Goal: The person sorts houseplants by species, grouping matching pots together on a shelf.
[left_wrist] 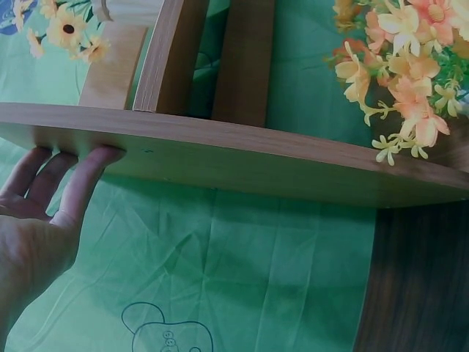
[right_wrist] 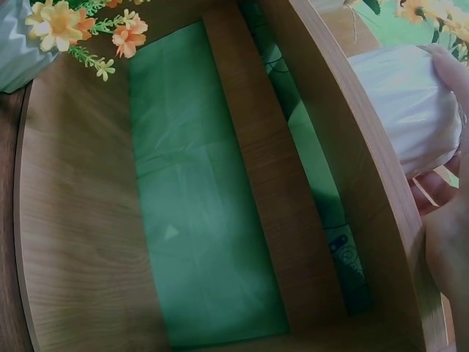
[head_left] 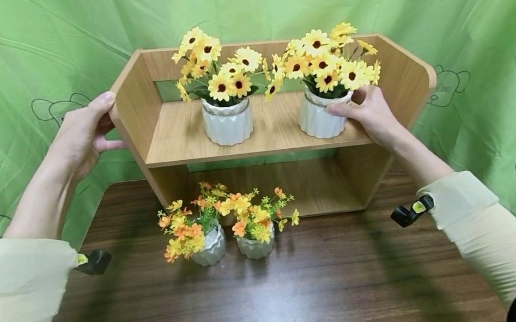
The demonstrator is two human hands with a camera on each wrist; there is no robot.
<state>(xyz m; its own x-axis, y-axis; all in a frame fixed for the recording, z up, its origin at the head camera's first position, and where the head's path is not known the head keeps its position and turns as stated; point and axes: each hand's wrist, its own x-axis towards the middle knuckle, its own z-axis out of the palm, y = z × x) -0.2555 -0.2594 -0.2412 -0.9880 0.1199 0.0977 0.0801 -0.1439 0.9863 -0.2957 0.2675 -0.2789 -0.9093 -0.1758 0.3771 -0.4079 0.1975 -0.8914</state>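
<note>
1. White pot of yellow flowers [head_left: 319,119] is what I have hold of: in the head view it stands upright near the front of the upper shelf [head_left: 278,125]. My right hand [head_left: 375,116] pinches its right side, thumb laid on the front, and the blooms spread above my fingers.

2. In the same view my left hand [head_left: 80,128] is spread and has nothing in its grasp; its thumb meets the front edge of the side panel [head_left: 136,106]. Between my hands, apart from the pot I hold, stands a matching pot [head_left: 228,124]. Lower down and nearer me, the left orange-flowered pot [head_left: 211,251] and the right orange-flowered pot [head_left: 256,247] sit on the worktop [head_left: 279,312].

3. Seen from my left wrist, the extended digits touch the panel's outer face with their tips, which I take as steadying the shelf.

4. Seen from my right wrist, my hand curves round the held pot just beside the shelf board. Part of my grip is hidden, so I cannot tell how firm it is.

5. I judge the step in hand to be settling this pot on the upper shelf. The next move seems to call for checking that the base sits flat, then easing my right fingers off gently, clear of the stems, while my left hand braces the panel.
</note>
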